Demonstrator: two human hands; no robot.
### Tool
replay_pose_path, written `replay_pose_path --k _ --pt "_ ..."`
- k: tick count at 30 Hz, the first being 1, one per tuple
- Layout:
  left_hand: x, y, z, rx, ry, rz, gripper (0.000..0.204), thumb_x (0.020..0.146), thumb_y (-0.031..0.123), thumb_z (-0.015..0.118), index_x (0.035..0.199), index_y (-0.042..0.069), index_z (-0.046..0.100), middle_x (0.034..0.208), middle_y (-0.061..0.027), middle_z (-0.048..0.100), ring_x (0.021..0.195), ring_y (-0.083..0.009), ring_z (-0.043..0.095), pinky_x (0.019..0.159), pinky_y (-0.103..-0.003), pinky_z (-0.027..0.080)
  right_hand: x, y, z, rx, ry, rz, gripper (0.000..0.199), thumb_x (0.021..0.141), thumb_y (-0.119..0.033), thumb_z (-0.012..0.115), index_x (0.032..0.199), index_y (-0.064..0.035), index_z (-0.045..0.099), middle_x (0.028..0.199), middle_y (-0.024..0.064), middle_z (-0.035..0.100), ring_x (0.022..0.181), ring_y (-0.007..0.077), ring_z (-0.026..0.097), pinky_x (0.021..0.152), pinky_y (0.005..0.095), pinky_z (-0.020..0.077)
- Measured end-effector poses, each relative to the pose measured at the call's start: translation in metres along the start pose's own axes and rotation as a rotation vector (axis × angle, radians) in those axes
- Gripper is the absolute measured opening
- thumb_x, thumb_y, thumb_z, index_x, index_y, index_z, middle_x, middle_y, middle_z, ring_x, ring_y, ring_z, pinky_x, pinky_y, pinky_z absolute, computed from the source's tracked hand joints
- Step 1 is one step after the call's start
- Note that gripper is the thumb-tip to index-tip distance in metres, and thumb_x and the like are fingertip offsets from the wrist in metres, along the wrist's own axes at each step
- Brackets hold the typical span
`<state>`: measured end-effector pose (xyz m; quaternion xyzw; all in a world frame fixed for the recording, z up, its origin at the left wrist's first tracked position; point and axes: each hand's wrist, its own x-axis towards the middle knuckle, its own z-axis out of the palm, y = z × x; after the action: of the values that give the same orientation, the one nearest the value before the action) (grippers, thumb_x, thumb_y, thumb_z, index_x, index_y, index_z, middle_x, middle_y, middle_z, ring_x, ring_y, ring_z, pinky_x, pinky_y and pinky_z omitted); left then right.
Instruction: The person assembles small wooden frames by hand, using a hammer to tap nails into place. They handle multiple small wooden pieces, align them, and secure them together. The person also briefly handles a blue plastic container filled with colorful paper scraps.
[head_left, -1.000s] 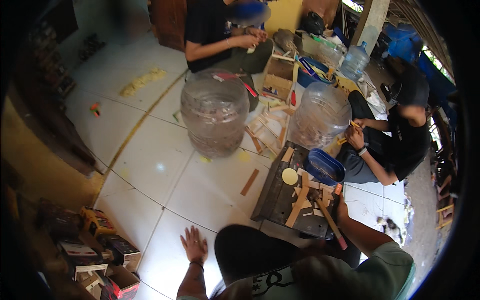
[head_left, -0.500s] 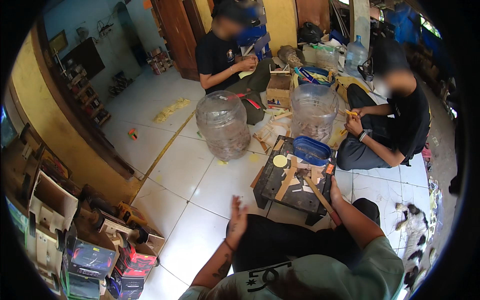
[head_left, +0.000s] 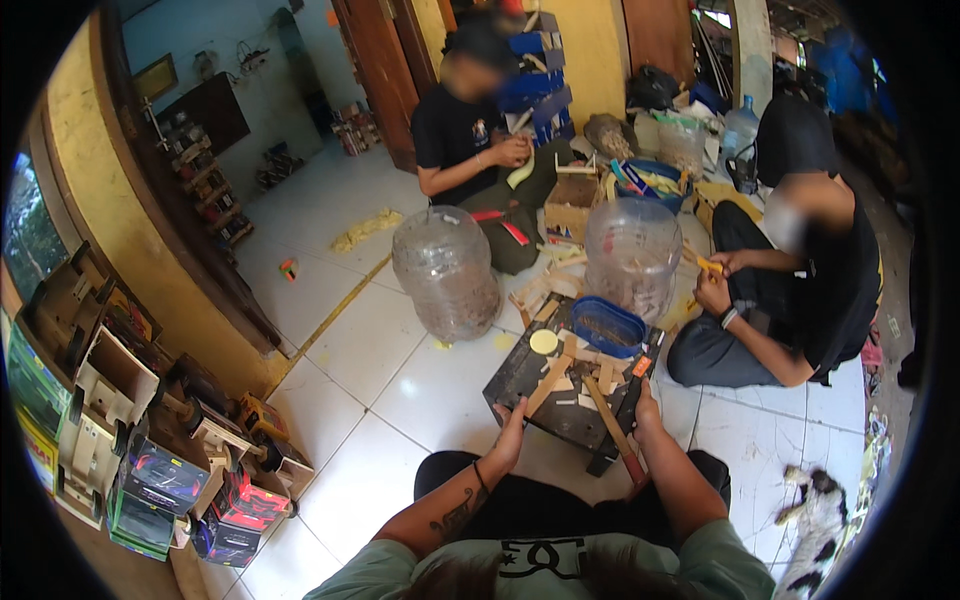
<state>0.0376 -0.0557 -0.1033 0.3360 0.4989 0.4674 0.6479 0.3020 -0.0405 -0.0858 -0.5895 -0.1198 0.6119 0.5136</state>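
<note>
A low black table (head_left: 508, 378) stands in front of my crossed legs. My left hand (head_left: 510, 437) grips its near left side, and my right hand (head_left: 648, 412) holds its right side. On the tabletop are a blue oval tub (head_left: 608, 328), a pale yellow disc (head_left: 544, 342) and thin wooden strips (head_left: 553, 380) among scraps. A wooden stick (head_left: 606, 412) with a red end, perhaps a tool handle, slants over the near edge toward my lap; its far end is hard to make out. Beside my right hand is a small orange piece (head_left: 642, 367).
Two large clear plastic containers (head_left: 446, 275) (head_left: 632, 262) stand beyond the table. Co-workers sit at far centre (head_left: 462, 145) and right (head_left: 835, 260), handling yellow pieces. Wooden toy trucks (head_left: 150, 420) are stacked at left. A black-and-white cat (head_left: 820, 520) lies at right.
My left hand has come down from the air onto the table's left side. The right hand stays at the right side. The table looks slightly turned, and the view has shifted.
</note>
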Motion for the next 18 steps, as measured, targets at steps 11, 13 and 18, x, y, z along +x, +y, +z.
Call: replay_pose_path --k 11,13,18 --pt "-0.062 0.047 -0.065 0.932 -0.123 0.235 0.087 0.089 0.06 0.04 0.144 -0.002 0.014 0.152 -0.0213 0.007 0.141 -0.0363 0.004 0.114 -0.046 0.009 0.045 0.025 -0.112 -0.201 -0.144 -0.072 0.077 0.088 -0.065 0.035 0.143 -0.0116 0.029 0.147 0.011 0.032 0.133 0.0325 0.031 0.102 0.0536 0.0274" --pt "-0.101 0.048 -0.091 1.271 -0.015 0.29 0.077 0.091 0.054 0.041 0.143 0.0 0.025 0.151 -0.0218 0.016 0.14 -0.0387 0.009 0.113 -0.051 0.011 0.045 0.033 -0.151 -0.122 -0.091 -0.098 0.075 0.088 -0.064 0.037 0.143 -0.0125 0.03 0.146 0.0101 0.033 0.133 0.0317 0.032 0.103 0.0504 0.0282" --pt "-0.204 0.006 -0.136 1.369 0.177 0.162 0.074 0.092 0.049 0.043 0.147 0.007 0.015 0.151 -0.0207 0.014 0.14 -0.0394 0.01 0.113 -0.051 0.013 0.045 0.03 -0.204 0.12 -0.096 -0.237 0.072 0.089 -0.06 0.039 0.143 -0.0144 0.03 0.143 0.0071 0.039 0.131 0.026 0.035 0.107 0.0448 0.0202"
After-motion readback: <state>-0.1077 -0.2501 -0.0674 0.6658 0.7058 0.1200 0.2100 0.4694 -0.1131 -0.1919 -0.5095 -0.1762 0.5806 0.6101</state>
